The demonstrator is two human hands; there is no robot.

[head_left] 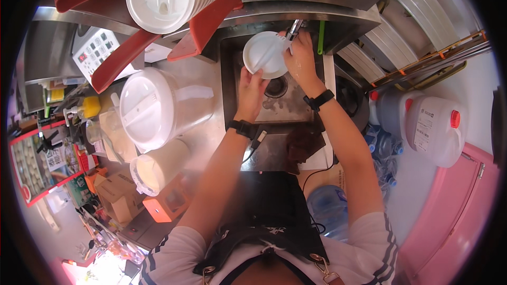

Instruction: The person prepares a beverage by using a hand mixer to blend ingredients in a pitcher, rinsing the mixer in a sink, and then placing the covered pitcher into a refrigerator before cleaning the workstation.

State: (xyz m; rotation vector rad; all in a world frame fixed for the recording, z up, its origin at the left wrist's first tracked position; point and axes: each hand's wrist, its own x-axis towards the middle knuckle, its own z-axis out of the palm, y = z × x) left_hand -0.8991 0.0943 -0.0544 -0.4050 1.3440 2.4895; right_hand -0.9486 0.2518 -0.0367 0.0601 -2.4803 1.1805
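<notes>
White dish (257, 51): it is sitting at twelve o'clock from the wearer, hanging over the steel sink (296, 110), just below the tap (296, 27).
Left hand (250, 92): it is grasping the rim at the dish's seven o'clock.
Right hand (302, 60): it is bending in at three o'clock, close by both tap and rim; I'm failing to tell whether it is gripping either.
Feel: looking like thin plastic, the dish is probably handling light and fairly stiff, turning slippery if wet, hardly fragile.
Best hold: pinching the rim at nine and three o'clock would likely be keeping it steady.
Hidden: its underside is facing away, and some right fingertips are disappearing from my view.
Unclear: a pale streak is crossing it from one towards seven o'clock, maybe ridge, maybe running water.
</notes>
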